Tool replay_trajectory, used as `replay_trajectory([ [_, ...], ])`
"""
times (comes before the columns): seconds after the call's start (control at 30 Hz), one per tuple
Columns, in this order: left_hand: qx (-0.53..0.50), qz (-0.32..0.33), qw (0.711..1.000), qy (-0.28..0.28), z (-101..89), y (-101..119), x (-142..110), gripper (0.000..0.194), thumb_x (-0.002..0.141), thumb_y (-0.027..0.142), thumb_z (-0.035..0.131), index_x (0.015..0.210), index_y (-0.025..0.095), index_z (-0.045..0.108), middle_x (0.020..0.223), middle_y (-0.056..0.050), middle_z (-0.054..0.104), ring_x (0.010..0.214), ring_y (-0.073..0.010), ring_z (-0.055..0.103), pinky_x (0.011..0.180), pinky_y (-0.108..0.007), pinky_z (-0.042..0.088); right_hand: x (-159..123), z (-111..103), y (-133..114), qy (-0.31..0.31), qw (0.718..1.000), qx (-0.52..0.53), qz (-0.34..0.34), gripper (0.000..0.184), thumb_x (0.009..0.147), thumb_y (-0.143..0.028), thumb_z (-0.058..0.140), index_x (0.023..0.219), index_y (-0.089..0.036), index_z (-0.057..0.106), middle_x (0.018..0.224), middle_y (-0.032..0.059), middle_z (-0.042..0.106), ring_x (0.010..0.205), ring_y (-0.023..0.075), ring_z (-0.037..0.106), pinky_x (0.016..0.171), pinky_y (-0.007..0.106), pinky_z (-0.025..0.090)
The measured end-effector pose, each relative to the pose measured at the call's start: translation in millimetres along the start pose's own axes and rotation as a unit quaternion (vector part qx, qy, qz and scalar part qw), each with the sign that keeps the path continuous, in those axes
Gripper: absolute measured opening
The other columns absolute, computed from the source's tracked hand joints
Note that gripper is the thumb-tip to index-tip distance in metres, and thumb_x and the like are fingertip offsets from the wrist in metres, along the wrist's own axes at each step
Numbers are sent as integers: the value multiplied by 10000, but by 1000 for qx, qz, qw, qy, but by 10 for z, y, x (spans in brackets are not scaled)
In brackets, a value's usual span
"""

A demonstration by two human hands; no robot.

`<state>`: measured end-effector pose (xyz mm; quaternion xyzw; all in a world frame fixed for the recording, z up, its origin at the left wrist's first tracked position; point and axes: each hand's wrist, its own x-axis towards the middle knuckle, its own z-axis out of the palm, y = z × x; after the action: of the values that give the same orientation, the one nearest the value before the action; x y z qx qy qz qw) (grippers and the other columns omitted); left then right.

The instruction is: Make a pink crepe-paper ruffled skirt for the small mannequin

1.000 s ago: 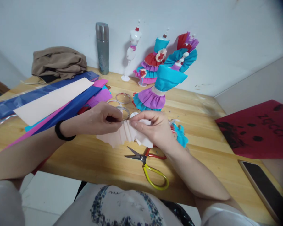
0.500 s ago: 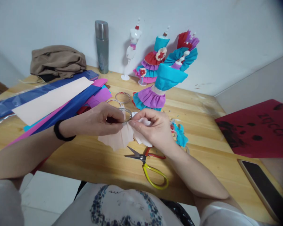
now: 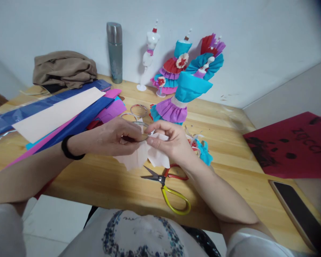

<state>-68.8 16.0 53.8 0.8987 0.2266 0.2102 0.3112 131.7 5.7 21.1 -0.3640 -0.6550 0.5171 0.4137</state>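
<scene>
Above the table, my left hand [image 3: 123, 137] pinches a thin ring-shaped roll of tape [image 3: 140, 123], tilted nearly flat. My right hand [image 3: 168, 141] has thumb and forefinger pressed together at the roll's edge, almost touching the left fingertips; what lies in that pinch is too small to make out. Below the hands are a pleated pale pink paper piece [image 3: 132, 160] and a whiter paper piece [image 3: 158, 155], partly hidden. Nearer my body lie spread scissors [image 3: 160, 178] with one red and one yellow handle.
Another tape roll [image 3: 139, 110] lies beyond the hands. Paper-dressed mannequins [image 3: 180, 85] and a flask [image 3: 115, 53] stand along the wall. Coloured paper sheets [image 3: 61, 114] and brown cloth [image 3: 65, 69] are left; turquoise scraps [image 3: 204, 153], a red bag [image 3: 291, 146] and a phone [image 3: 294, 210] are right.
The tape roll has tipped from more upright to nearly flat in my left hand. The whiter paper below the right hand shows more, and the view has shifted slightly.
</scene>
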Motion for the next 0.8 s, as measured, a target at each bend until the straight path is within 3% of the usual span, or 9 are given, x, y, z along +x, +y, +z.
replay_trajectory([
  [0.1, 36, 23, 999, -3, -13, -42, -9, 289, 832, 65, 480, 589, 175, 369, 586, 35, 366, 594, -97, 351, 553, -250, 299, 7, 13, 8, 5, 1000, -13, -7, 115, 702, -223, 691, 753, -195, 592, 685, -26, 599, 620, 115, 550, 576, 249, 426],
  [0.27, 55, 58, 997, 7, -41, -116, -31, 186, 845, 74, 513, 683, 165, 524, 624, -2, 521, 669, -123, 497, 635, -243, 413, 11, 30, 10, 4, 999, -46, -13, 105, 707, -222, 686, 706, -184, 589, 652, -27, 589, 596, 106, 526, 593, 253, 428],
  [0.37, 77, 105, 991, 38, -68, -180, -71, 93, 860, 140, 561, 914, 167, 632, 823, -61, 653, 838, -168, 599, 769, -285, 487, 26, 6, 30, 10, 999, -47, -14, 123, 698, -226, 692, 676, -182, 579, 629, -31, 573, 582, 102, 506, 589, 253, 416],
  [0.5, 85, 142, 984, 58, -93, -242, -115, 274, 848, 254, 649, 1113, 185, 628, 1097, -117, 668, 1035, -212, 619, 883, -329, 503, 42, -22, 52, 15, 999, -35, 4, 145, 686, -251, 706, 672, -178, 581, 612, -31, 564, 558, 99, 480, 554, 247, 386],
  [0.63, 99, 100, 986, 91, -40, -196, -77, 117, 887, 257, 594, 913, 163, 660, 888, -79, 689, 882, -175, 633, 777, -277, 501, 39, -3, 33, 8, 999, -43, 3, 147, 675, -243, 708, 664, -177, 578, 601, -35, 559, 547, 97, 471, 531, 240, 375],
  [0.8, 94, 20, 994, 49, 48, -84, -8, 244, 912, 186, 500, 691, 149, 597, 572, -4, 538, 597, -109, 481, 546, -218, 367, 26, 19, 32, 8, 999, -34, 6, 145, 682, -240, 713, 717, -183, 584, 662, -27, 599, 586, 105, 517, 574, 250, 417],
])
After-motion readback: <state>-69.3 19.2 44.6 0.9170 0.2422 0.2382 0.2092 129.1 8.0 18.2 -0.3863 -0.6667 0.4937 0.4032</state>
